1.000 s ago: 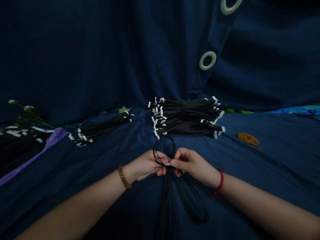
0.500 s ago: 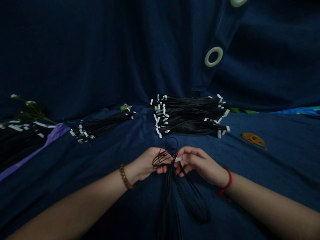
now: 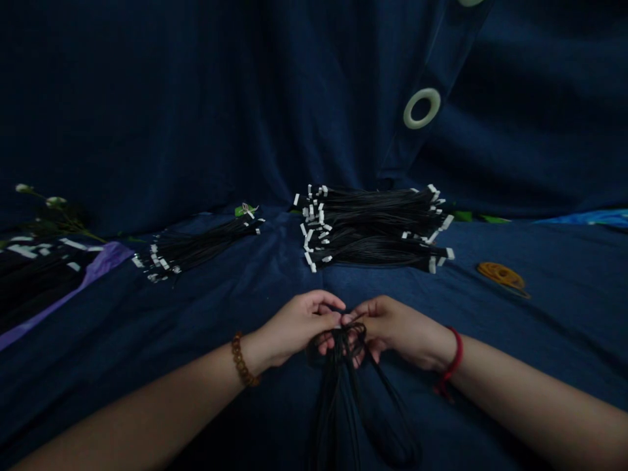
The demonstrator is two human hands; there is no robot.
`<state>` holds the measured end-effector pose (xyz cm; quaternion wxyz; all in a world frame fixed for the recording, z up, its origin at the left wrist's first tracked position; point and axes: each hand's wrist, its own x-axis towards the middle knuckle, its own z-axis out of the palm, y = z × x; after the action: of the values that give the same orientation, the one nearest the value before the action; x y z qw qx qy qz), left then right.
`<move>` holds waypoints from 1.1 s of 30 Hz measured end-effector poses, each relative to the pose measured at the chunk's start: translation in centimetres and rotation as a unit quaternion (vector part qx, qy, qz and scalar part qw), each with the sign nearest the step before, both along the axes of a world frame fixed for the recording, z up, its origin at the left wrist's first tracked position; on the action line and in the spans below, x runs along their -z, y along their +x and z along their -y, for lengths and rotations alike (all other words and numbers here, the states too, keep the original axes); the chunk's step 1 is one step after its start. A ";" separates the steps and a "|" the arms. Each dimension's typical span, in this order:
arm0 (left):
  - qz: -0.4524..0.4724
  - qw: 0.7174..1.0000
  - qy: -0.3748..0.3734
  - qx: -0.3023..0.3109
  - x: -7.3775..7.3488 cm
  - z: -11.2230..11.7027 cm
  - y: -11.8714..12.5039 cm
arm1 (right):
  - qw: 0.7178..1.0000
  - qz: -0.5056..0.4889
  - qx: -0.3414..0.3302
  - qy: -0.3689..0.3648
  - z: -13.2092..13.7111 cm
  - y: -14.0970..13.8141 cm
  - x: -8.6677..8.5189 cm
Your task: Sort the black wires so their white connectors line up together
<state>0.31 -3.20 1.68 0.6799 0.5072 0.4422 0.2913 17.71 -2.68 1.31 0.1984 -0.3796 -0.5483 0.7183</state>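
Note:
A bundle of thin black cords [image 3: 343,392] lies on the dark blue cloth [image 3: 245,307] and runs toward me. My left hand [image 3: 297,324], with a brown bead bracelet on its wrist, and my right hand [image 3: 400,330], with a red wrist string, meet at the bundle's far end. Both pinch the looped cords there, fingertips nearly touching. What the cords do between the fingers is hidden.
A large stack of black cords with white tags [image 3: 373,229] lies just beyond my hands. A smaller bundle [image 3: 196,248] sits to the left, and more cords [image 3: 34,275] at the far left. Orange rubber bands [image 3: 500,275] lie to the right. A blue curtain with white eyelets [image 3: 422,108] hangs behind.
The upright loop of cord beyond my fingers has been pulled down and folded into the bundle. Both hands have closed together over it, slightly nearer to me.

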 end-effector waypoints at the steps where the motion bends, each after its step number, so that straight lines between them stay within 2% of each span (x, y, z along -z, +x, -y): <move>1: 0.016 1.000 -0.002 -0.005 0.1 0.0 0.0 | 1.000 -0.005 -0.007 -0.013 -0.1 0.2 0.0; 8: 0.007 0.999 0.011 -0.044 0.4 0.0 0.0 | 0.997 -0.031 -0.035 -0.063 -0.7 1.1 0.4; 12: -0.015 0.999 0.027 -0.038 0.5 0.2 0.3 | 0.998 -0.033 -0.015 -0.046 -0.3 0.6 0.5; 18: 0.025 0.999 0.021 -0.040 0.5 0.5 0.5 | 0.999 -0.033 0.016 -0.024 0.1 -0.1 0.3; 20: 0.032 0.999 0.043 -0.007 0.2 0.0 -0.2 | 0.999 -0.039 0.024 -0.024 0.0 0.0 0.3; 22: 0.014 0.990 0.122 0.064 -0.3 -0.7 -1.1 | 0.998 -0.045 0.026 -0.025 -0.3 0.2 0.4; 24: -0.015 0.960 0.237 0.151 -1.0 -1.2 -1.9 | 0.998 -0.048 0.020 -0.029 -0.6 0.3 0.5; 25: -0.023 0.944 0.279 0.175 -1.4 -1.2 -2.1 | 0.998 -0.049 0.013 -0.032 -0.6 0.3 0.6; 27: -0.010 0.927 0.313 0.205 -2.2 -1.0 -1.8 | 0.998 -0.054 0.000 -0.037 -0.5 0.2 0.6; 30: 0.070 0.942 0.255 0.208 -3.1 -0.3 0.1 | 0.997 -0.064 -0.013 -0.044 -0.1 -0.1 0.5; 33: 0.174 0.965 0.153 0.125 -3.4 -0.4 2.1 | 0.996 -0.071 -0.023 -0.056 0.3 -0.3 0.4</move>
<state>2.40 -2.79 5.09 0.6914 0.5983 0.2003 0.3519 17.41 -3.02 0.92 0.1985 -0.3260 -0.5000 0.7774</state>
